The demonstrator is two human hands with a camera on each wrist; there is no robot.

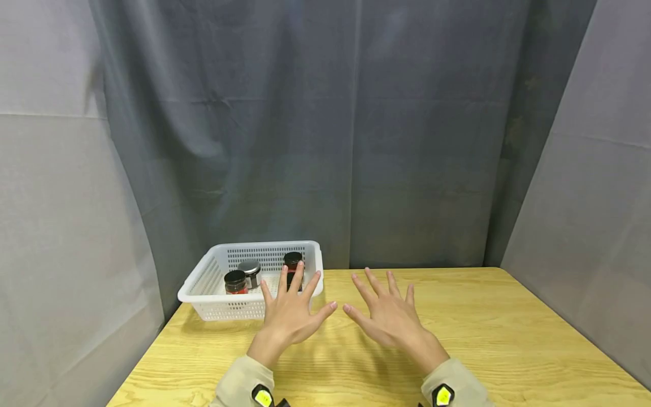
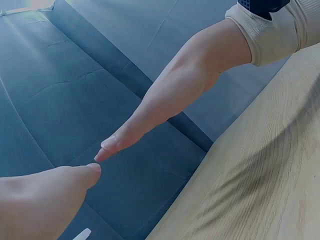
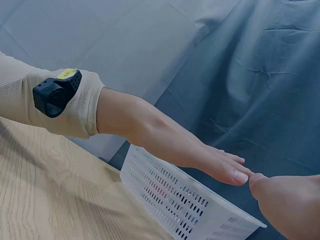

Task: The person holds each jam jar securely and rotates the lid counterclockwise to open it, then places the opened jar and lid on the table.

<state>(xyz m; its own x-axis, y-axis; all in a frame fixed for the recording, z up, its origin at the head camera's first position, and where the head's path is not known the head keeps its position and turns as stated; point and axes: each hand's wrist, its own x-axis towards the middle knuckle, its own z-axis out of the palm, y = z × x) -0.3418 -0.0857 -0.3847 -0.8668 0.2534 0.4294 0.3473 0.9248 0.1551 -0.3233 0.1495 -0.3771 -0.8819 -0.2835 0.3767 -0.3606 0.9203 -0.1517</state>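
Note:
Both hands hover over the wooden table with palms down and fingers spread, holding nothing. My left hand point(image 1: 291, 315) is in front of a white plastic basket point(image 1: 224, 308), its fingertips overlapping the basket's near right part in the head view. To its right is my right hand point(image 1: 390, 316), over bare wood. The two thumbs point toward each other, with a small gap in the head view. Inside the basket stand a black-lidded jar with a red label point(image 1: 235, 282), a jar with a grey lid point(image 1: 250, 273), and another black-lidded jar point(image 1: 293, 260), partly hidden behind the left fingers.
The light wood table point(image 1: 483, 328) reaches back to a dark grey curtain point(image 1: 407, 141). Pale cloth panels point(image 1: 600, 186) close off both sides. Each sleeve cuff carries a black wrist device with a yellow marker point(image 1: 443, 395).

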